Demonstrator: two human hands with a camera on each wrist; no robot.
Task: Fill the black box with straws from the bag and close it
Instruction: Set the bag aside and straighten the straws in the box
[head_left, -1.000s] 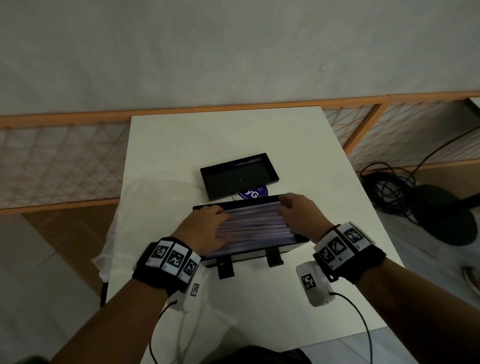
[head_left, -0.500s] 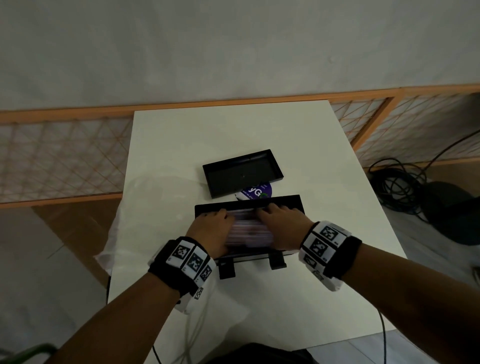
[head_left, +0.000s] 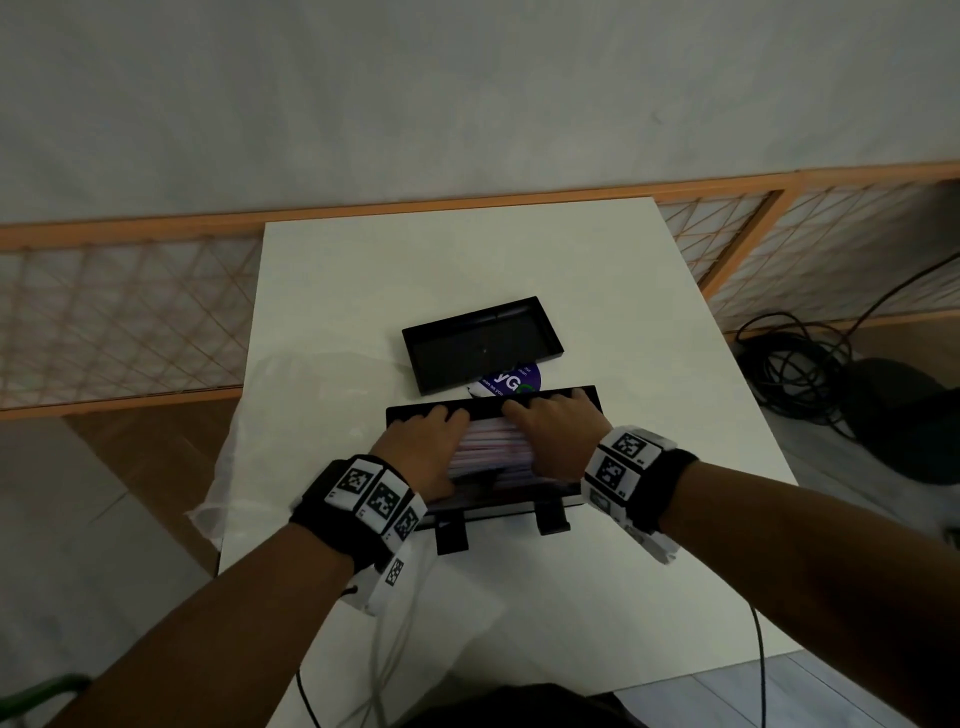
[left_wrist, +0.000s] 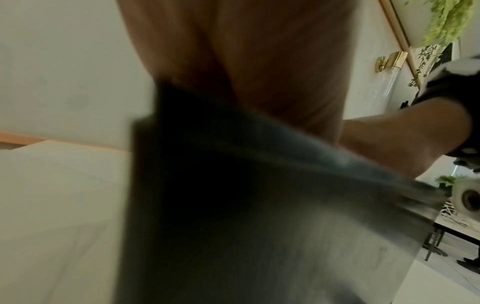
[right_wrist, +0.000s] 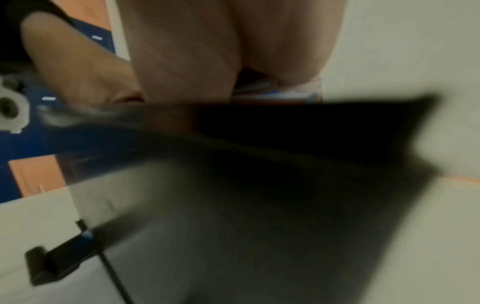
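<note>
The black box (head_left: 519, 508) stands on the white table (head_left: 467, 260) in front of me, packed with pink and white straws (head_left: 491, 449). Both hands lie flat on top of the straws, fingers reaching to the far rim: my left hand (head_left: 423, 449) on the left half, my right hand (head_left: 553, 434) on the right half. The box's black lid (head_left: 480, 345) lies upside down just behind it. The clear plastic bag (head_left: 291, 415) lies flat on the table's left side. The wrist views are blurred: each shows a palm (left_wrist: 259, 61) over the box wall (right_wrist: 285, 133), and striped straw ends (right_wrist: 275, 92).
A purple round label (head_left: 511, 382) peeks out between lid and box. Two black clips (head_left: 452, 538) stick out from the box's near side. An orange lattice fence (head_left: 130, 322) runs behind the table. Black cables (head_left: 789, 364) lie on the floor at the right.
Both hands have slid from the ends of the straws toward the middle and now lie flatter on them. The box and lid have not moved.
</note>
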